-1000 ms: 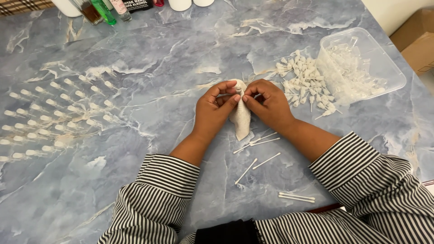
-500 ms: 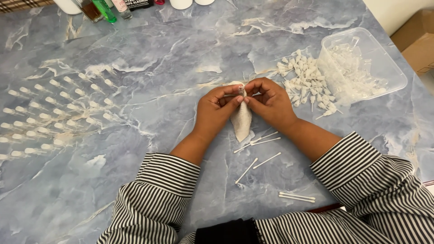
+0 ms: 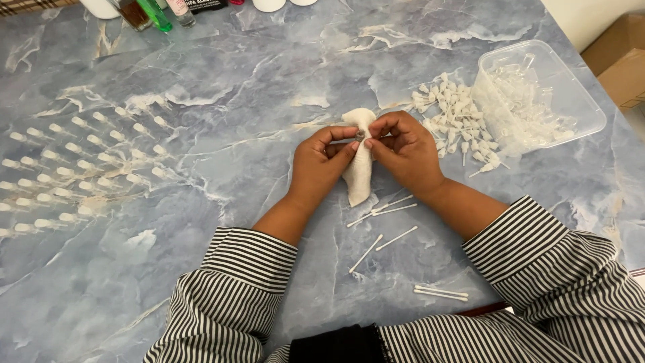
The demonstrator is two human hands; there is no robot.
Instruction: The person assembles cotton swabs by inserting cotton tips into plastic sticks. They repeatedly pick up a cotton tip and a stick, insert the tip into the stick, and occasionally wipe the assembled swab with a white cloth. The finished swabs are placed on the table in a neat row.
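Note:
My left hand (image 3: 321, 163) and my right hand (image 3: 404, 150) meet at the middle of the marble table (image 3: 269, 81). Their fingertips pinch one small dark-and-clear part (image 3: 361, 136) between them, held just above a folded white cloth (image 3: 359, 176) that lies under both hands. What the small part is, I cannot make out. Several white cotton swabs (image 3: 383, 208) lie on the table close to my right wrist. Both arms wear black-and-white striped sleeves.
A heap of small white capped pieces (image 3: 454, 114) lies right of my hands, beside a clear plastic tray (image 3: 537, 101) holding more clear pieces. Rows of small white pieces (image 3: 74, 168) cover the table's left side. Bottles (image 3: 156, 12) stand at the far edge. A cardboard box (image 3: 621, 57) sits far right.
Both hands have stayed over the cloth; the fingertips have shifted slightly as they work the small part.

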